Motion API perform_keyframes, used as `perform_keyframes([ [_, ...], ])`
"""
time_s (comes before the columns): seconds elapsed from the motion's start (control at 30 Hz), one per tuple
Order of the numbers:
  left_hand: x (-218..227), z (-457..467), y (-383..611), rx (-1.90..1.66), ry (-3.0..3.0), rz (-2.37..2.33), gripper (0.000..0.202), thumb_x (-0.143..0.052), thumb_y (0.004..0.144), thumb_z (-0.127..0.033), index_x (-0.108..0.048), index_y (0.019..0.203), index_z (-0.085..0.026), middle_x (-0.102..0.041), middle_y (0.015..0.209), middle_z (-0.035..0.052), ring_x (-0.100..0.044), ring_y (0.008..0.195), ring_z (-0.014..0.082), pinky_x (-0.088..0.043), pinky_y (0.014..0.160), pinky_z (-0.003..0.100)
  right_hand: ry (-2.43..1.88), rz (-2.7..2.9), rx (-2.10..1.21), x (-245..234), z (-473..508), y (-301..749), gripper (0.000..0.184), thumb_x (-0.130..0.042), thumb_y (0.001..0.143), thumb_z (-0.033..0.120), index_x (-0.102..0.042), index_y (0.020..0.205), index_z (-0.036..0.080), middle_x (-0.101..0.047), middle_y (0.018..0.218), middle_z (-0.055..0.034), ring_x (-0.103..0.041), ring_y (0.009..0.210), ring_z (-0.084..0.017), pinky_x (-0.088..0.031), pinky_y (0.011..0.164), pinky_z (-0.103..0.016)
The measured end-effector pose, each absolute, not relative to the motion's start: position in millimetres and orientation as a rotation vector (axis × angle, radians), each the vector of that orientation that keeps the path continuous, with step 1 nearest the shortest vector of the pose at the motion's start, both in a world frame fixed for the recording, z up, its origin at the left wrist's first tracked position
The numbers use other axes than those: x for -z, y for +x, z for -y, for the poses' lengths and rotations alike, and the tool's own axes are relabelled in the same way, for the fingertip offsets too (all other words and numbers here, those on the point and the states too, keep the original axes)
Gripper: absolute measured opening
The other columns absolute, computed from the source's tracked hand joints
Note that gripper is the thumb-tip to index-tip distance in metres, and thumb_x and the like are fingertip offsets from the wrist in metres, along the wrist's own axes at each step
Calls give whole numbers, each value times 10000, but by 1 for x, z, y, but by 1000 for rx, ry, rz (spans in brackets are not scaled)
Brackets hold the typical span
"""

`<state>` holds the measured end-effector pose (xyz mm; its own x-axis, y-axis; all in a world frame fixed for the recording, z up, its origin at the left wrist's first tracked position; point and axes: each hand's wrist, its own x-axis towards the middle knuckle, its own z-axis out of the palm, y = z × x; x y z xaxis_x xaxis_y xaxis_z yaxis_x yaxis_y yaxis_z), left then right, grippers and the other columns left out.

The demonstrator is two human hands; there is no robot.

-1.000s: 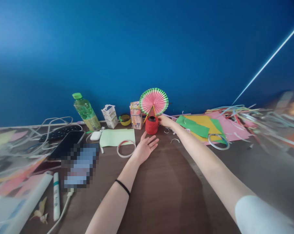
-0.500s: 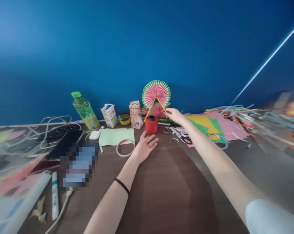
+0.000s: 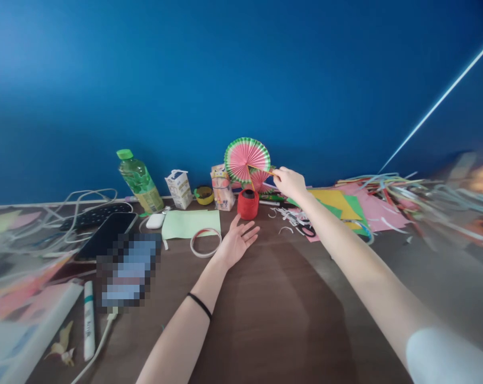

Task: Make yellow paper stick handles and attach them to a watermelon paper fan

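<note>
A round pleated paper fan (image 3: 245,154), pink with a green and white rim, stands tilted against the blue wall. My right hand (image 3: 290,182) is closed on one of its yellow sticks, which points out to the right. The fan's other yellow stick slants down towards a small red pot-like object (image 3: 248,207) with a dark top. Behind it, partly hidden, is a second pink pleated fan (image 3: 261,181). My left hand (image 3: 238,242) lies palm up on the table, fingers spread and holding nothing, its fingertips just in front of the red object.
Left of the hands are a roll of tape (image 3: 206,243), light green paper (image 3: 189,224), a small carton (image 3: 179,190), a green bottle (image 3: 141,184) and phones with cables. White paper scraps (image 3: 293,217), scissors handles and coloured sheets (image 3: 333,202) lie to the right.
My right hand has moved slightly right and up, turning the fan. The fan has shifted left and down, and its held stick now lies closer to horizontal. My left hand has stayed put.
</note>
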<state>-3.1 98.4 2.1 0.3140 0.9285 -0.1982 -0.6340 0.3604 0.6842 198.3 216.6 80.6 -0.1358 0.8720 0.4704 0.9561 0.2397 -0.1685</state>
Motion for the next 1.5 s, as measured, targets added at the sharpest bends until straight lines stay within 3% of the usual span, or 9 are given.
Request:
perform_keyframes([
  [0.3,0,-99,-6,-1103,523,-628,557,-452,852,-142,-257,1358,-271,-595,1115,120,-644,943,188,-436,899,352,-1773,1781,690,-92,-221,194,339,-361,831,206,-686,859,112,-609,866,-163,-455,916,-299,-317,713,-402],
  [0.77,2,-99,-7,-1105,532,-636,572,-462,834,-128,-267,1352,-271,-590,1129,112,-646,943,187,-426,921,363,-1626,1796,793,-115,-222,221,305,-386,835,192,-672,761,114,-554,871,-162,-429,952,-336,-302,744,-478],
  [1.0,1,-100,-6,-1098,531,-636,565,-470,830,-133,-277,1340,-278,-589,1125,104,-644,945,185,-435,904,350,-1718,1804,785,-108,-211,207,345,-310,890,171,-652,932,147,-529,1010,-171,-433,973,-325,-302,753,-453],
  [1.2,-1,-100,-5,-1095,518,-642,569,-453,827,-119,-274,1342,-279,-592,1132,113,-647,929,180,-413,930,374,-1664,1991,781,-98,-212,204,322,-362,858,158,-670,787,98,-534,948,-185,-422,975,-339,-306,760,-466],
  [1.5,-2,-98,-4,-1102,510,-655,516,-438,850,-133,-296,1334,-244,-613,1092,124,-650,920,187,-416,924,372,-1557,1899,872,-132,-218,207,360,-327,848,119,-684,813,98,-515,976,-170,-398,1017,-338,-293,786,-510],
])
